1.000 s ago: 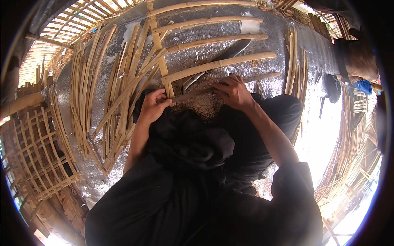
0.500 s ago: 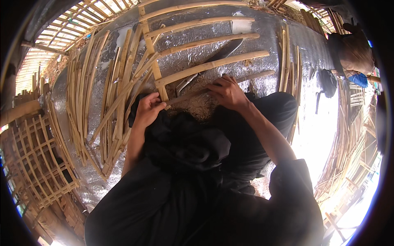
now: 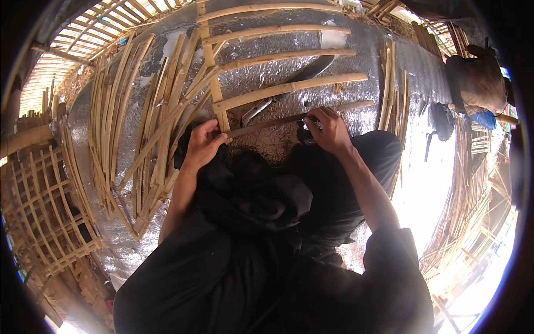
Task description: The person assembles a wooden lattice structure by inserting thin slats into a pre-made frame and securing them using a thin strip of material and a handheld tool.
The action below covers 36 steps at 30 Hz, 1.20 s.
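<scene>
My left hand (image 3: 201, 146) pinches the left end of a thin bamboo strip (image 3: 267, 126) where it meets the lower end of a long bamboo slat (image 3: 215, 84). That strip runs rightward, rising slightly, and its near face is in shade. Further right, my right hand (image 3: 331, 132) is closed on it, with thumb and fingers pressed together; the strip's far end shows beyond the knuckles. Above it, several bamboo crosspieces (image 3: 289, 87) lie across the same slat like comb teeth, their right ends loose. A curved blade (image 3: 312, 69) lies beneath them, its handle end partly hidden.
Bundles of bamboo strips (image 3: 114, 111) lie to the left, and more (image 3: 387, 83) to the right, on a silvery sheet (image 3: 245, 67). A woven bamboo lattice (image 3: 47, 206) is at the far left. Another person's arm (image 3: 481, 78) shows at the upper right.
My right hand has moved to the right along the bamboo strip. My left hand still pinches its left end. The whole view has shifted slightly.
</scene>
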Available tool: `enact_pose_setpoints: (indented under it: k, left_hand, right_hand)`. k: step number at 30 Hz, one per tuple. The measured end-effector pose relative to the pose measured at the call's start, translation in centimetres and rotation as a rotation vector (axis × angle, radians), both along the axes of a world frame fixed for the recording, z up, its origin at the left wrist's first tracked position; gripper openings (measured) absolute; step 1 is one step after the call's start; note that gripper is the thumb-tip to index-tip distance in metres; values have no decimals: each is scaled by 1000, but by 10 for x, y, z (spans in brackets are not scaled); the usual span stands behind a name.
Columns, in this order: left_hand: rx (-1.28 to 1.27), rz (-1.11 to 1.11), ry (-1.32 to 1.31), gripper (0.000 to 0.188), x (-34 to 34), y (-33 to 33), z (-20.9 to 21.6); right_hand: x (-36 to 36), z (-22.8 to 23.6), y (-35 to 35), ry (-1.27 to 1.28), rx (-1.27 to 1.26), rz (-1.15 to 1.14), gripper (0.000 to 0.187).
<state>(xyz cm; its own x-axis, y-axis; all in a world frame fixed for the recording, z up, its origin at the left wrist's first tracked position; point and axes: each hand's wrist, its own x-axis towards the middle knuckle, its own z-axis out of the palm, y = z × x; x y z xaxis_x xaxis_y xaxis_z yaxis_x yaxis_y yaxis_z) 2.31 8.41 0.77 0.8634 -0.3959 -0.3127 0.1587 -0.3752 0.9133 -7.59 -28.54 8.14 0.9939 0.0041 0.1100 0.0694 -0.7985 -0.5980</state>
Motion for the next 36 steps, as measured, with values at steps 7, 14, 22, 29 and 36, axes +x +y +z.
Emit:
enact_pose_setpoints:
  k: [7,14,22,29,36]
  left_hand:
    - [44,12,-19,44,-3,-8,16]
    - [69,12,5,42,-4,-14,38]
    - [53,-48,16,40,4,-10,7]
    - [56,-31,10,41,-1,-7,7]
    - [-14,-12,11,41,-2,-2,2]
  right_hand:
    - [6,-2,16,-69,-163,64,27]
    - [3,-9,18,2,-195,95,30]
    - [1,16,6,-97,-138,-5,43]
    - [-84,60,-180,-203,-254,-723,27]
    - [-248,-3,-229,230,-295,-991,35]
